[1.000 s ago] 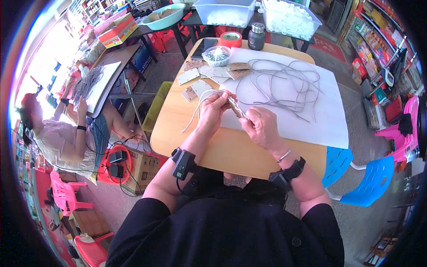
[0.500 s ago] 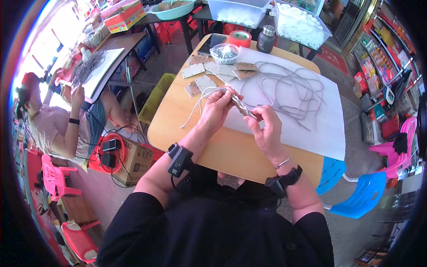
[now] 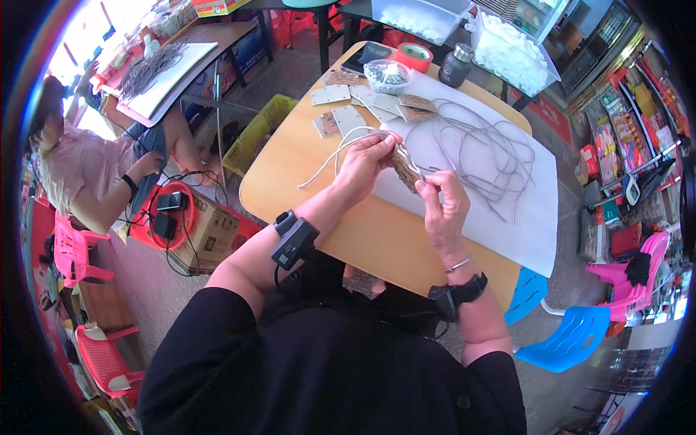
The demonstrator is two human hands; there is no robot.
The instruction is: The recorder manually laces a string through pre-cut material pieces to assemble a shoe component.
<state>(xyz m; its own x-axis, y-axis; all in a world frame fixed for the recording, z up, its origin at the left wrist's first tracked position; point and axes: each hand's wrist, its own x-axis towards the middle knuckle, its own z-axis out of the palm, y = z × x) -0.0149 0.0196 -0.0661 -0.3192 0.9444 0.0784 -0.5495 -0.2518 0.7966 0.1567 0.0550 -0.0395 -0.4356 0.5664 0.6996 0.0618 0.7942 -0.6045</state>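
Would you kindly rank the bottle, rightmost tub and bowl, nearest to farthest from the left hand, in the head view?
1. Bowl: ahead of the left hand.
2. Bottle: right of the bowl.
3. Tub: farther right, beyond the table.

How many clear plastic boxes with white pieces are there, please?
2: the left box and the right box, both on the dark table. Others may be hidden.
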